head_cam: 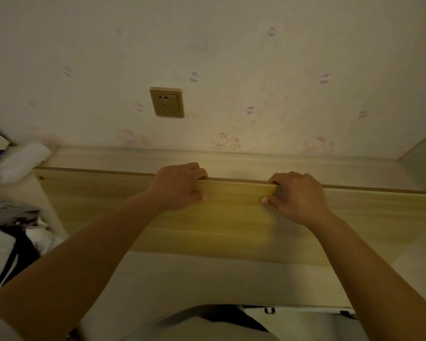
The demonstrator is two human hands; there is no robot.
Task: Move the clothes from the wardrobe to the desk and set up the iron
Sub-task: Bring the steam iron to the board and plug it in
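Note:
A light wooden board (pixel 231 225) stands tilted over the pale desk (pixel 207 279), its top edge running across the view. My left hand (pixel 177 185) grips that top edge near the middle, fingers curled over the far side and thumb on the near face. My right hand (pixel 298 195) grips the same edge a little to the right in the same way. A heap of clothes (pixel 12 239) in grey, white and black lies at the left. No iron can be made out.
A gold wall socket (pixel 167 102) sits on the patterned wallpaper above the desk. A white roll-like object (pixel 22 161) lies at the back left, blurred. A side panel (pixel 423 153) closes the desk at the right.

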